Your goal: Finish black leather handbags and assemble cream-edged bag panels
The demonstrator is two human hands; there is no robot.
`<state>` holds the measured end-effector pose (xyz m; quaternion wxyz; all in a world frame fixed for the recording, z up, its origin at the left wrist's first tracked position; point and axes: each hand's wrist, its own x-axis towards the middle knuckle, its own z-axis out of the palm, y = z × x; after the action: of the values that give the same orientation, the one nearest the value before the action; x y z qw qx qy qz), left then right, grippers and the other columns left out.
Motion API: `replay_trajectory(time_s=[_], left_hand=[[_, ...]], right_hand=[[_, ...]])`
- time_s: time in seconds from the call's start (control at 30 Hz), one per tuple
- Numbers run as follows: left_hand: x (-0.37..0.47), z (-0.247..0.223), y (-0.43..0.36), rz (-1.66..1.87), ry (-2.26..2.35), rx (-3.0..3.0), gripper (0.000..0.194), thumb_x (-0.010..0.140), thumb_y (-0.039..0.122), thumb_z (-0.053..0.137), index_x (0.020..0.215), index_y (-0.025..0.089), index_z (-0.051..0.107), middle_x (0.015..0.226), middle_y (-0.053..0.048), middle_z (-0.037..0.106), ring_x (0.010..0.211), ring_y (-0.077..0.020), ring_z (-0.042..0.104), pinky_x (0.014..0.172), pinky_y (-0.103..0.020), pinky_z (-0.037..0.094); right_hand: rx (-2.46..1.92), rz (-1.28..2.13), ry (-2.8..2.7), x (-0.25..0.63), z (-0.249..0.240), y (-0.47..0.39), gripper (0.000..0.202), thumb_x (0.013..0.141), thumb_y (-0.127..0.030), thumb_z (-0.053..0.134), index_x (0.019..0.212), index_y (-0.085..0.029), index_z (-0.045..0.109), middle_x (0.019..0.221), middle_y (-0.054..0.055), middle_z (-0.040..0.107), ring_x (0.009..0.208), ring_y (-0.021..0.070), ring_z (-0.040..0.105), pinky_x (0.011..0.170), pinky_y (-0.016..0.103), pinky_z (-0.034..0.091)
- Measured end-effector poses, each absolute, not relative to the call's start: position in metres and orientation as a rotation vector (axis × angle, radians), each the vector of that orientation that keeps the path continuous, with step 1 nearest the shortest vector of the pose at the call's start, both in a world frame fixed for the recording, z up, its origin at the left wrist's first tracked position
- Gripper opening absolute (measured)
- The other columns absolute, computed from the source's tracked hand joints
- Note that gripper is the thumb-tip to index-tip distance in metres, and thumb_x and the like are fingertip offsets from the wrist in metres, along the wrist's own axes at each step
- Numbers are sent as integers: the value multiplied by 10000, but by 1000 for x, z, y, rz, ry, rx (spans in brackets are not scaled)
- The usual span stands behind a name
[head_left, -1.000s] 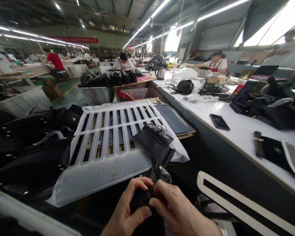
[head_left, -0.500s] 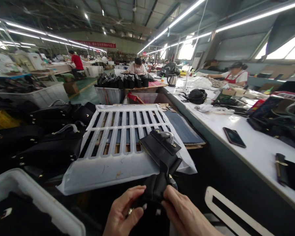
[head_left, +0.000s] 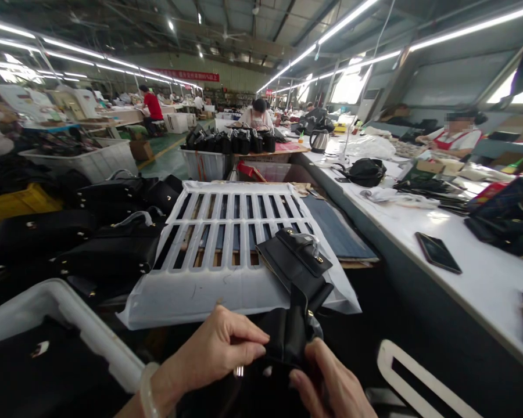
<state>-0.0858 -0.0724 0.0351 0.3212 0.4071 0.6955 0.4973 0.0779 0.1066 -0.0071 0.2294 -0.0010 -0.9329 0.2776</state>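
Observation:
A black leather bag piece point(head_left: 297, 273) with gold studs lies partly on a white slotted board point(head_left: 226, 232), and its lower end hangs toward me. My left hand point(head_left: 218, 351) pinches that lower end from the left, thumb and fingers closed on the leather. My right hand point(head_left: 331, 389) grips the same end from below right; its palm is cut off by the frame's bottom edge. A pale bangle is on my left wrist.
Black handbags point(head_left: 113, 244) pile up to the left, beside a white bin point(head_left: 65, 313). A long white table point(head_left: 475, 273) on the right carries a phone point(head_left: 438, 252), bags and a kettle point(head_left: 319, 139). Other workers sit far back.
The view has swung left, so the board and bag piece sit further right. My left hand moved up onto the leather; my right hand dropped lower in the frame.

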Motion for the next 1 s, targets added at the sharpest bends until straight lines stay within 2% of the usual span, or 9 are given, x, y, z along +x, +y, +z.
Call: replay_trajectory(time_s=[0.2,0.37,0.43,0.5,0.57,0.63,0.73,0.83,1.0], left_hand=[[-77,45,-62,1156,1998,1061,173,790,182,627,835,144,790,748,-39,749,648,-151,654,591,-205,461],[-67,36,-59,1161,2177,1089,163,821,183,589,756,146,734,655,-18,694,613,-143,614,614,-225,448],[-66,30,-62,1266,2098,1000,176,868,236,588,856,152,743,706,-28,717,645,-153,649,632,-226,479],[-66,24,-65,1391,1943,984,236,917,298,573,1036,177,736,870,-56,747,759,-174,694,689,-236,526],[-64,18,-68,1474,1878,1087,272,904,313,622,1145,227,714,1007,-66,729,875,-190,700,761,-253,551],[-61,12,-68,1530,1958,1224,273,847,241,695,1117,267,730,1013,-48,703,887,-176,689,776,-238,551],[-55,6,-66,1606,2074,1294,300,830,144,694,1092,288,725,953,-17,679,841,-139,678,747,-199,546],[-52,2,-63,1603,2126,1379,309,848,135,685,1116,287,699,961,-9,673,864,-133,672,785,-201,543],[-48,4,-59,1568,2198,1429,222,860,152,683,1062,243,675,946,-15,677,854,-141,674,778,-207,546]], right_hand=[[11,854,-2616,76,-17,107,164,1018,-296,419,868,-260,363,700,-40,518,534,114,548,483,186,439],[-54,859,-2589,75,-16,105,178,1028,-294,376,855,-266,343,697,-34,521,521,126,544,475,213,430],[-139,886,-2568,75,-19,103,152,1026,-330,392,891,-265,366,688,-32,543,509,133,554,463,221,434],[-190,923,-2551,76,-22,103,92,1020,-340,409,1037,-250,412,734,-7,602,535,145,589,473,227,460],[-146,934,-2553,77,-22,104,219,1014,-304,413,1223,-243,390,851,31,657,622,154,644,542,230,510],[-65,953,-2575,77,-17,106,280,1005,-272,430,1281,-268,381,927,32,665,708,150,673,616,223,532],[-64,1111,-2620,72,2,110,167,1015,-315,423,1165,-267,477,870,0,655,698,130,665,618,208,505],[-177,1276,-2738,61,31,116,186,1011,-373,423,1043,-236,544,791,-15,649,664,127,635,627,221,469],[-184,1195,-3127,42,74,130,106,933,-319,539,915,-219,565,701,-27,582,675,149,556,585,234,369]])
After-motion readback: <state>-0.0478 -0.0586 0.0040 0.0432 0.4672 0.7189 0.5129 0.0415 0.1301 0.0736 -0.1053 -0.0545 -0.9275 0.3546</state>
